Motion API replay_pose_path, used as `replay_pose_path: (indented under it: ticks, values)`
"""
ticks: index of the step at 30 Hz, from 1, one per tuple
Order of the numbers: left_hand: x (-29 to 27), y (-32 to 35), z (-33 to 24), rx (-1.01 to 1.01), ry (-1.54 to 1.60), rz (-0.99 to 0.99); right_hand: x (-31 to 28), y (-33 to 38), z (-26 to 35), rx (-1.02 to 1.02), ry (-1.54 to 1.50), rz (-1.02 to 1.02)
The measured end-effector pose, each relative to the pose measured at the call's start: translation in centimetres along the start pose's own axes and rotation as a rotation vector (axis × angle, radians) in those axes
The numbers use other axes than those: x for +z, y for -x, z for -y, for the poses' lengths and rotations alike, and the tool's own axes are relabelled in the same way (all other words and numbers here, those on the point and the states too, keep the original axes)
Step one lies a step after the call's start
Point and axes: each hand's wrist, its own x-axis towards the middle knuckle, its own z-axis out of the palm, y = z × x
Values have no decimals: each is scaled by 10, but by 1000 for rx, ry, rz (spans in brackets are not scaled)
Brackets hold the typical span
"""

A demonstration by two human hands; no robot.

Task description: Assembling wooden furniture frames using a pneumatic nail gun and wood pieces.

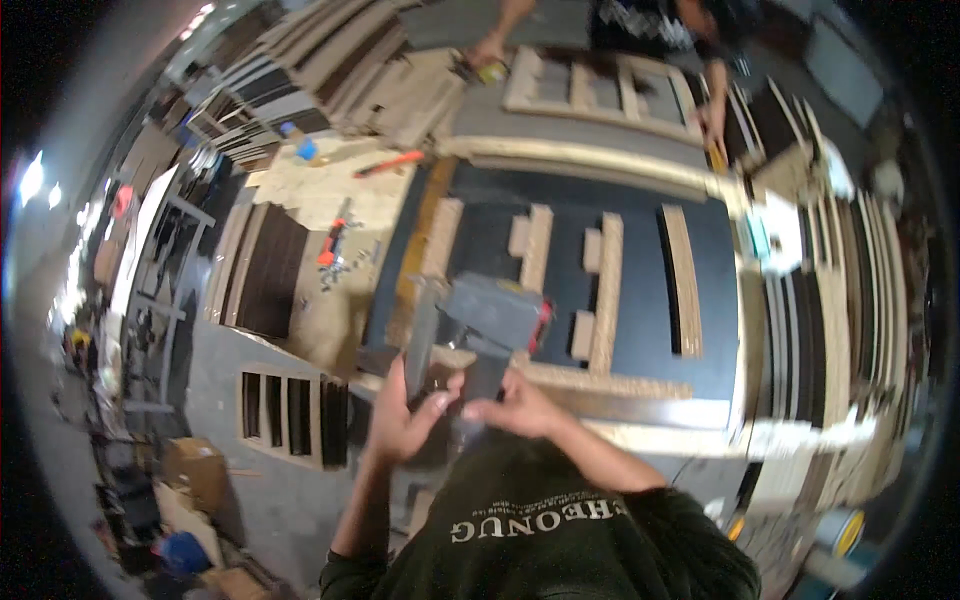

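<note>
Close to my body I hold a grey nail gun (pixel 495 303) with a red end, slightly blurred. My left hand (pixel 402 425) closes on the left part of the tool, its thumb toward the middle. On the other side my right hand (pixel 522 408) grips the dark lower part, thumb pointing left. Some of the fingers are hidden behind the tool. Beyond it lies a dark panel (pixel 645 255) on the bench, bearing upright-running wooden strips (pixel 608 290) with small blocks (pixel 582 335) against some of them. A longer strip (pixel 610 381) runs along the near edge.
Across the bench a co-worker's hand (pixel 488 50) is by a yellow tool; the other hand (pixel 712 122) touches a wooden frame (pixel 590 118). An orange-handled tool (pixel 328 250) and loose hardware lie at left. Stacked boards (pixel 275 270) and slats (pixel 825 345) flank the bench.
</note>
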Motion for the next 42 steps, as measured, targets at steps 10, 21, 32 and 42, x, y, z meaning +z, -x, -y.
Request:
replay_pose_path:
  ticks: [10, 21, 32, 42]
  values:
    - [-56, 7, 125, -71, -270, -443, 98, -109, -89, 233, -234, -755]
    - [-110, 20, 177, -395, -294, -110, 125, -146, -118, 304, -138, -893]
    - [-149, 75, 169, 263, -274, -224, 59, -135, -116, 8, -748, -426]
    - [-134, 78, 165, 279, -105, -155, 25, -104, -140, -87, -939, -254]
